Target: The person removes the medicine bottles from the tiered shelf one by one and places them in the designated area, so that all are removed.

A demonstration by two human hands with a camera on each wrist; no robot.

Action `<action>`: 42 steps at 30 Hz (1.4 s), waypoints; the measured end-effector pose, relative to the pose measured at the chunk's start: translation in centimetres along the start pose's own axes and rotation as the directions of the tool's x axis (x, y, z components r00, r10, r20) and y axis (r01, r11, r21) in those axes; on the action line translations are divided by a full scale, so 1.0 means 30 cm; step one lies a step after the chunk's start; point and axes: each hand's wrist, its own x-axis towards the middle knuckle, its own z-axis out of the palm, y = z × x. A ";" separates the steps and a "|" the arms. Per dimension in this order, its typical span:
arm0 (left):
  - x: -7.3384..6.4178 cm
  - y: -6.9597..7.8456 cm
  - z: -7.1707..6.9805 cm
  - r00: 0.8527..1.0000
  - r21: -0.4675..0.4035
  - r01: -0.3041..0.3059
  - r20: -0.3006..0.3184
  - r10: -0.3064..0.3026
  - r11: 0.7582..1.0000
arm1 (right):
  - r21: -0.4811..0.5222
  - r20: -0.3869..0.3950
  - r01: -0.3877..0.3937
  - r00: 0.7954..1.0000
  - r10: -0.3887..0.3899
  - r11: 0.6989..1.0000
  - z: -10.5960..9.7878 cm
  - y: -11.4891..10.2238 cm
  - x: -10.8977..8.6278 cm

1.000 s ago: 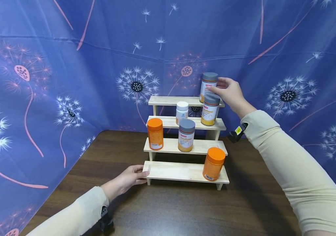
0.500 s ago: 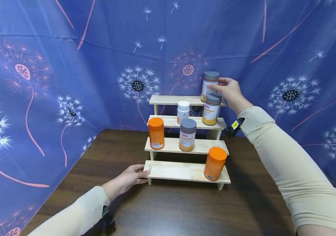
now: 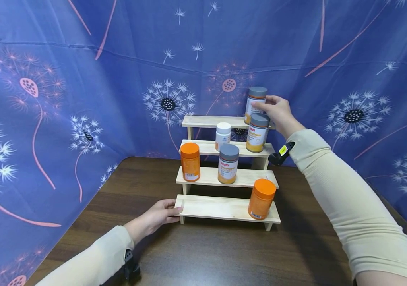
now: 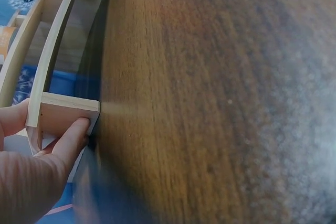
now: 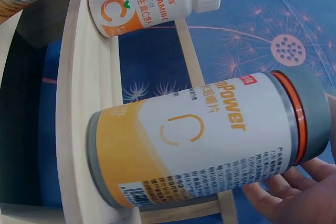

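Note:
On the top step of a pale wooden tiered rack [image 3: 212,207], my right hand [image 3: 279,113] holds a grey-lidded supplement bottle [image 3: 255,98] between thumb and fingers. A similar grey-lidded bottle [image 3: 257,135] stands one step lower, in front of it. That lower bottle fills much of the right wrist view, where its white and yellow label [image 5: 189,140] shows; fingers [image 5: 281,195] appear behind its lid, and the held bottle is hidden there. My left hand [image 3: 158,216] grips the left end of the bottom step, its thumb [image 4: 71,142] against the support leg [image 4: 68,114] in the left wrist view.
A small white vitamin C bottle [image 3: 223,136] shares the second step from the top. Below it stand an orange bottle [image 3: 190,162] and another grey-lidded bottle [image 3: 228,163]. One more orange bottle [image 3: 262,198] is on the bottom step's right. Blue dandelion-print cloth [image 3: 117,79] hangs behind the dark wooden table [image 3: 207,258].
My right forearm has swung slightly inward to the left while the hand stays at the top bottle. The head view has shifted a little. My left hand keeps its grip.

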 end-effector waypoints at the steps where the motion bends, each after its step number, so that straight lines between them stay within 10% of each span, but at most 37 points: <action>1: -0.001 -0.001 0.001 1.000 0.000 0.002 -0.003 -0.002 1.000 | 0.000 0.000 0.000 1.000 0.000 1.000 0.000 0.002 0.001; 42: -0.015 0.013 0.028 1.000 0.015 0.015 -0.023 -0.014 1.000 | 0.075 -0.082 0.124 0.990 -0.118 0.989 -0.122 0.068 -0.025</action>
